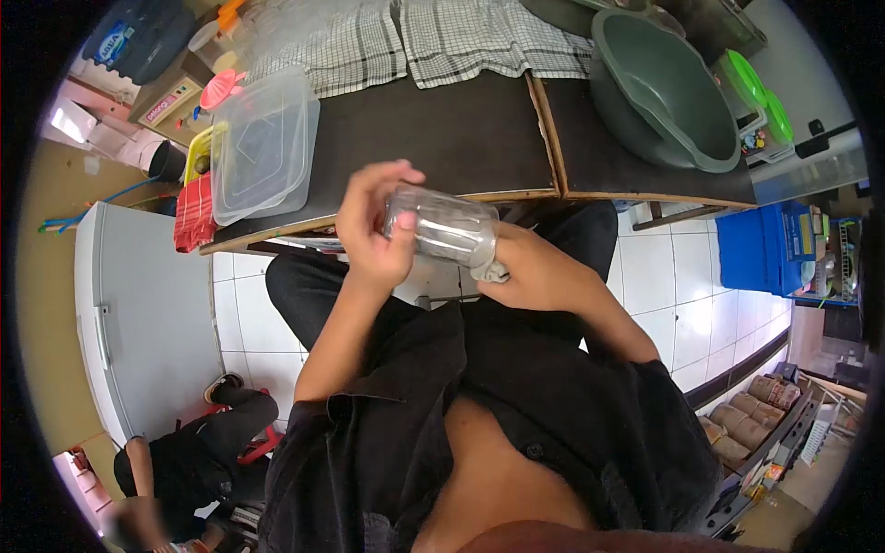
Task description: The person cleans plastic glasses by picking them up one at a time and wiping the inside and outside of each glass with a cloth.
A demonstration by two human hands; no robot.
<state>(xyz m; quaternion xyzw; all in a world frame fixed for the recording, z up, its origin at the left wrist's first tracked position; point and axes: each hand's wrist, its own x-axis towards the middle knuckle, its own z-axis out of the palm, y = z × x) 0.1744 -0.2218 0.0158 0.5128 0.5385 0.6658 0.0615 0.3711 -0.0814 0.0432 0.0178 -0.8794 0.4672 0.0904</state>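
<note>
A clear jar (449, 227) lies tilted on its side in the air, above my lap and just off the table's front edge. My left hand (373, 230) is wrapped round its left end, thumb across the near side. At the other end, my right hand (544, 269) holds a pale grey cloth (490, 269). Part of the cloth sticks out under the jar's rim. The right fingers are mostly hidden, seemingly inside or behind the jar's mouth.
On the dark table (433, 138) a clear plastic container (263, 152) stands left and a grey-green basin (659, 97) right. Checked cloths (470, 41) lie along the back. A blue crate (751, 249) is on the floor at right. Another person (198, 452) sits at lower left, near a white fridge (147, 313).
</note>
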